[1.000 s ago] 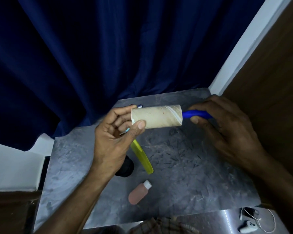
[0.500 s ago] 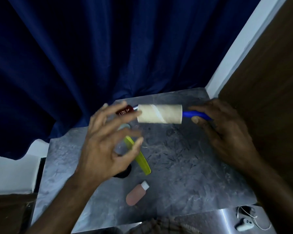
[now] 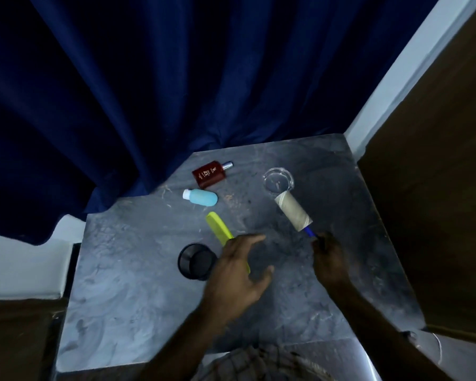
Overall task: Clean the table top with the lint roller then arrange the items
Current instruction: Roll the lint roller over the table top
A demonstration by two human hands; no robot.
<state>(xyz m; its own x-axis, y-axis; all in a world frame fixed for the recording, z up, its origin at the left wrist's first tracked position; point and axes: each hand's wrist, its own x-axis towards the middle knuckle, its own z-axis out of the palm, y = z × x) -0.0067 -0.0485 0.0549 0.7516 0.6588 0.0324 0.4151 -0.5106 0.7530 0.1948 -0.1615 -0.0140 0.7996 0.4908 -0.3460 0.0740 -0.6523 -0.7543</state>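
The lint roller (image 3: pixel 293 211), a beige roll on a blue handle, rests its roll on the grey marbled table top (image 3: pixel 127 284), angled toward the far right. My right hand (image 3: pixel 329 261) is shut on the blue handle. My left hand (image 3: pixel 239 273) hovers open over the middle of the table and covers the near end of a yellow-green comb (image 3: pixel 219 229). A black mesh cup (image 3: pixel 196 261) stands just left of that hand. A light-blue bottle (image 3: pixel 201 197) and a dark-red perfume bottle (image 3: pixel 210 174) lie at the far side. A clear glass dish (image 3: pixel 278 180) sits beside the roll's far end.
A dark blue curtain (image 3: pixel 176 78) hangs over the table's far and left edges. A brown wooden panel (image 3: pixel 437 188) borders the right side, with a white wall strip (image 3: pixel 390 86) at the far right corner. Small debris specks lie near the bottles.
My left hand let go of the roll and dropped open over the table. My right hand lowered the roller onto the table top. The view shifted, and the pink bottle is hidden from sight.
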